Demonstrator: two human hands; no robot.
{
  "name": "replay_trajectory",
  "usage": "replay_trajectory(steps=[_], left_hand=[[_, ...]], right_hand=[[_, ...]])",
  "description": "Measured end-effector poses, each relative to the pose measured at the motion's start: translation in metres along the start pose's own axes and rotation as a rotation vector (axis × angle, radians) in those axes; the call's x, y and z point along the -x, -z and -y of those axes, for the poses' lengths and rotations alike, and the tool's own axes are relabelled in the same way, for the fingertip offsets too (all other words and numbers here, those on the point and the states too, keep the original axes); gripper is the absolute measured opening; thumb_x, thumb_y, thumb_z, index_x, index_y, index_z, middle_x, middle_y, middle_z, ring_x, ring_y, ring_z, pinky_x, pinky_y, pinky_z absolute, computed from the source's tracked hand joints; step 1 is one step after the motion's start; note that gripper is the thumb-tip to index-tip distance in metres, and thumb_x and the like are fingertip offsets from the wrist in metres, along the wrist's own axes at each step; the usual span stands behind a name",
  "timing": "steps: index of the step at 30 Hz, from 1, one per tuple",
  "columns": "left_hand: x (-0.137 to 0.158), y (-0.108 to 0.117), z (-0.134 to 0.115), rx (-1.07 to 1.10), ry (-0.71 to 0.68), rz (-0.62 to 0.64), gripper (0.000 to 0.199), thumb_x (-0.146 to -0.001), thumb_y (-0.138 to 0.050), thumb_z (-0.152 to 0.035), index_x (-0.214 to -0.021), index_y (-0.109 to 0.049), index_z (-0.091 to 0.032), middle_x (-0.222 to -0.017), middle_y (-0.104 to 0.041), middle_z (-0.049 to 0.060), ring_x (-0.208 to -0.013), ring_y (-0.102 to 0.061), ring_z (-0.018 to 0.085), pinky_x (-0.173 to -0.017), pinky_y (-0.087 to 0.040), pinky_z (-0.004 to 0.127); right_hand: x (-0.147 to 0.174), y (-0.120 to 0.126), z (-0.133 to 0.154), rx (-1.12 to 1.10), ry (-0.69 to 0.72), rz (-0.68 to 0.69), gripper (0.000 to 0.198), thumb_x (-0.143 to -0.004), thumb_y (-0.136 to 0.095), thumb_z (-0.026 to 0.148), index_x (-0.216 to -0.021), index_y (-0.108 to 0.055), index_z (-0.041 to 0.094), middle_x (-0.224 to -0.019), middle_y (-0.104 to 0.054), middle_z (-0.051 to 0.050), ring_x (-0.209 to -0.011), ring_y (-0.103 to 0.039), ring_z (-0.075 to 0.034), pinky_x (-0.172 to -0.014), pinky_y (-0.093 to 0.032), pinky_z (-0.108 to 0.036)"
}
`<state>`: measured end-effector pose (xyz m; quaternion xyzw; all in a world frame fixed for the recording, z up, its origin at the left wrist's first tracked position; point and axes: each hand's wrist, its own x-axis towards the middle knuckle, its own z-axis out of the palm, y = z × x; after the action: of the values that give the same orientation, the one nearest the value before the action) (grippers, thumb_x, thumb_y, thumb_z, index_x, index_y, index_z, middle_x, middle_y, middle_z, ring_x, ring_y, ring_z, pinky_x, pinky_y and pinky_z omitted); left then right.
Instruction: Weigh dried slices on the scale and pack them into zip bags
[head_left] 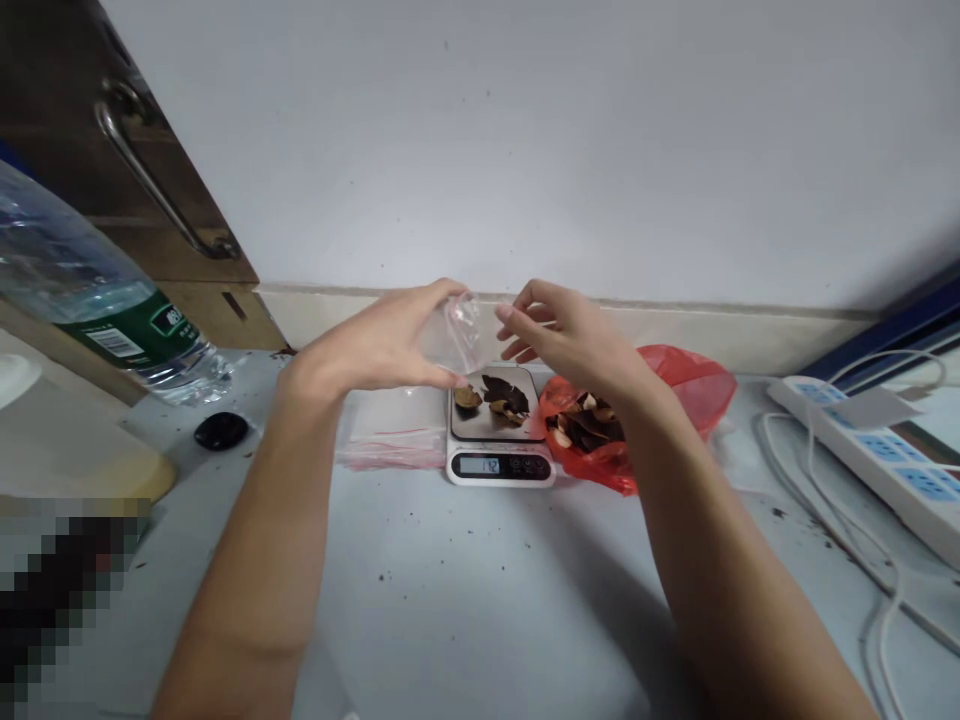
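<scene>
Clear bag (pixel 457 338) held in left hand (pixel 381 336) near scale (pixel 481 432).

Tabletop workspace (pixel 465 590), digital scale (pixel 501 467), power strip (pixel 870 458), plain wall (pixel 570 150)

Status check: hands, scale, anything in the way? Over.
Left grip pinching clear bag; right grip open, apart from it. Dried pieces on scale. Red bag close at scale's right.

The left forearm (pixel 259 530) and right forearm (pixel 709 510) reach forward; the left hand (pixel 386 335) grips, thumb lowermost; the right hand (pixel 566 325) hangs loosely curled.
</scene>
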<state>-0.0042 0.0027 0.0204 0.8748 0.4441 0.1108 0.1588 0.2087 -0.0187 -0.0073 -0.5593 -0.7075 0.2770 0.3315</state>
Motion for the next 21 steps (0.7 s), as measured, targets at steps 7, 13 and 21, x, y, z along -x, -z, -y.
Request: replay_trajectory(steps=[7,13,21], left_hand=[[-0.002,-0.004,0.022,-0.033,0.129,0.264,0.087,-0.066,-0.073,-0.044,-0.145,-0.047,-0.019,-0.144,-0.061,0.013,-0.126,-0.060,0.034,-0.102,-0.046,0.037],[-0.007,-0.012,0.015,-0.014,0.109,0.337,0.081,-0.064,-0.074,-0.039,-0.139,-0.051,-0.021,-0.137,-0.066,0.012,-0.121,-0.062,0.032,-0.098,-0.047,0.036],[-0.008,-0.019,0.019,0.005,0.088,0.342,0.072,-0.064,-0.078,-0.039,-0.132,-0.057,-0.027,-0.133,-0.069,0.010,-0.116,-0.066,0.032,-0.090,-0.051,0.035]], right_hand=[[-0.002,-0.006,-0.008,0.508,-0.165,0.412,0.057,-0.070,-0.083,0.024,-0.126,-0.070,0.028,-0.114,-0.076,-0.010,-0.090,-0.073,-0.025,-0.064,-0.053,-0.029],[-0.007,-0.010,-0.012,0.454,-0.183,0.377,0.046,-0.071,-0.073,0.009,-0.114,-0.075,0.026,-0.106,-0.079,-0.008,-0.076,-0.071,-0.019,-0.057,-0.052,-0.025],[-0.010,0.006,-0.017,0.305,-0.185,0.337,0.022,-0.074,-0.076,0.011,-0.094,-0.076,0.021,-0.094,-0.079,-0.005,-0.081,-0.073,-0.019,-0.064,-0.054,-0.025]])
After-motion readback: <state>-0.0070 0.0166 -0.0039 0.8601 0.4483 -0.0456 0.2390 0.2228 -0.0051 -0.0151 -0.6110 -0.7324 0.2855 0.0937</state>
